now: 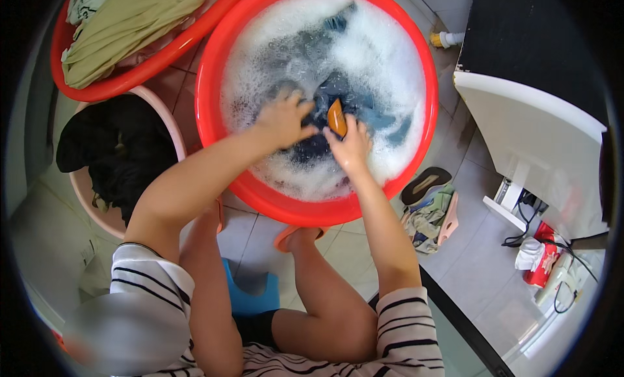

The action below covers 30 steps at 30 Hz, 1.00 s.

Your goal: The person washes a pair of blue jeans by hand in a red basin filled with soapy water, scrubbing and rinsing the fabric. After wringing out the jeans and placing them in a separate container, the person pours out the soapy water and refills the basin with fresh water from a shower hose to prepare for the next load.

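Note:
A big red basin [209, 110] holds suds and dark blue clothes [338, 88] that lie partly under the foam. My right hand [351, 146] grips a glossy orange oval block [336, 118] with a pointed end, between thumb and fingers, over the cloth. Whether the block is soap or a brush I cannot tell. To its left, my left hand [286, 120] has its fingers spread at the wet cloth, somewhat blurred, with nothing seen in it. Foam and water hide much of the clothes.
At the far left, a red tub [104, 88] holds khaki clothes [133, 26]. Below it, a pink basin [175, 127] contains black clothes [120, 143]. A blue stool [253, 292] stands between my legs. Right of the basin are slippers [426, 185], a cloth heap [429, 218], cables and a white panel [533, 136].

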{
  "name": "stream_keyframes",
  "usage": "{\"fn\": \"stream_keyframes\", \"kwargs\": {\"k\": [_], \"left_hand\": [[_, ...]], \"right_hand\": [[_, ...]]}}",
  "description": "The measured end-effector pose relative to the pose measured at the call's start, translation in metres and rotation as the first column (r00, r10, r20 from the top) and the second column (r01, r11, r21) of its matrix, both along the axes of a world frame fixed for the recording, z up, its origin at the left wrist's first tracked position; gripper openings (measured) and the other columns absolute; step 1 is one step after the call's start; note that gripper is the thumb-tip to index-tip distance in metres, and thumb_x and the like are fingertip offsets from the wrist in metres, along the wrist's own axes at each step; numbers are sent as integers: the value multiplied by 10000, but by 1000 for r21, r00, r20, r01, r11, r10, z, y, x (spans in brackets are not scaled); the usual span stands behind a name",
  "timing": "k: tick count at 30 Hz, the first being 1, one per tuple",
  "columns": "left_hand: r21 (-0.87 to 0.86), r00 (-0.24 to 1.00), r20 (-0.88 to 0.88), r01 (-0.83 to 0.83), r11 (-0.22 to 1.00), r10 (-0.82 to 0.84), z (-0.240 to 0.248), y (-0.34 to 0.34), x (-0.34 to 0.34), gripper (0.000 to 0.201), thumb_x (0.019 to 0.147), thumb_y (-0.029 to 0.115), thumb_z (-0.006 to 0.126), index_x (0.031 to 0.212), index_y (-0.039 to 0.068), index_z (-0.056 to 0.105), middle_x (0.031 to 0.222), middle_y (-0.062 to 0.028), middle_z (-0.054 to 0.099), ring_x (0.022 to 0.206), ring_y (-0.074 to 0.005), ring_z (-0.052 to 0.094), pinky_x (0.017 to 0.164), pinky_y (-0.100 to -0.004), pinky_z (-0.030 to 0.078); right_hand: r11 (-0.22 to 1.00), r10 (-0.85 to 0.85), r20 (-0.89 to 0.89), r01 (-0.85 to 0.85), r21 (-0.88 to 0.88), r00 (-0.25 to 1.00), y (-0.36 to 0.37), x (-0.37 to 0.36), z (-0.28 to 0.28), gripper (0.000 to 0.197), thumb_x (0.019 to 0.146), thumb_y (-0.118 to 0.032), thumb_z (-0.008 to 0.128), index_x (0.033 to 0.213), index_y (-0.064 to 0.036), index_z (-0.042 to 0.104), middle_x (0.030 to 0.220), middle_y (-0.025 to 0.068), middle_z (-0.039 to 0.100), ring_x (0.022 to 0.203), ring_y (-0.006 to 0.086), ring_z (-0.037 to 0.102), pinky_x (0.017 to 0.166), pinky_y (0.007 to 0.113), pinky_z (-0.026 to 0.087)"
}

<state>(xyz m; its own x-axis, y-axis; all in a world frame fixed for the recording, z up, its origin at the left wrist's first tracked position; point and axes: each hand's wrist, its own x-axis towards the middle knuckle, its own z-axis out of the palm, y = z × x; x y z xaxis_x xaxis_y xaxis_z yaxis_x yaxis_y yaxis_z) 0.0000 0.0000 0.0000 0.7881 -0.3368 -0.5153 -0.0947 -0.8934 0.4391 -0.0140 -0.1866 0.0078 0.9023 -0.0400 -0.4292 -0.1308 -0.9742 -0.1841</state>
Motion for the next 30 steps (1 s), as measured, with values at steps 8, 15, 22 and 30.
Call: {"fn": "stream_keyframes", "kwargs": {"k": [8, 15, 22, 30], "left_hand": [[158, 996, -74, 57, 986, -45, -90, -23, 8, 493, 891, 307, 467, 1347, 127, 409, 1336, -224, 412, 1216, -362, 429, 975, -450, 396], [-85, 923, -252, 277, 957, -290, -99, -4, 47, 448, 903, 213, 408, 1306, 18, 433, 1280, -252, 471, 1161, -358, 489, 974, -453, 389], [-294, 971, -171, -214, 931, 169, 11, 18, 3, 708, 802, 197, 561, 1420, 129, 221, 1342, -248, 384, 1234, -421, 382, 1013, -479, 331], [-379, 994, 11, -96, 920, 109, 22, 30, -7, 938, 650, 196, 755, 1413, 282, 216, 1445, -214, 217, 1343, -397, 215, 1048, -540, 226]], "right_hand": [[970, -189, -386, 110, -218, 903, 3, 7, -79, 628, 810, -387, 617, 1312, -72, 408, 1179, 227, 553, 1068, 379, 535, 924, 437, 404], [985, -8, -241, -34, -171, 971, -25, 13, -76, 550, 852, -280, 593, 1322, -50, 424, 1205, 205, 554, 1083, 336, 548, 964, 406, 408], [-234, -420, -643, 608, 758, 641, -31, 8, 118, 426, 910, -231, 539, 1271, -20, 457, 1259, 125, 529, 1129, 270, 527, 984, 426, 399], [171, -701, 128, -8, 985, 701, -11, -43, 239, 472, 921, -207, 467, 1316, 32, 368, 1276, 250, 462, 1137, 324, 517, 961, 438, 451]]}}
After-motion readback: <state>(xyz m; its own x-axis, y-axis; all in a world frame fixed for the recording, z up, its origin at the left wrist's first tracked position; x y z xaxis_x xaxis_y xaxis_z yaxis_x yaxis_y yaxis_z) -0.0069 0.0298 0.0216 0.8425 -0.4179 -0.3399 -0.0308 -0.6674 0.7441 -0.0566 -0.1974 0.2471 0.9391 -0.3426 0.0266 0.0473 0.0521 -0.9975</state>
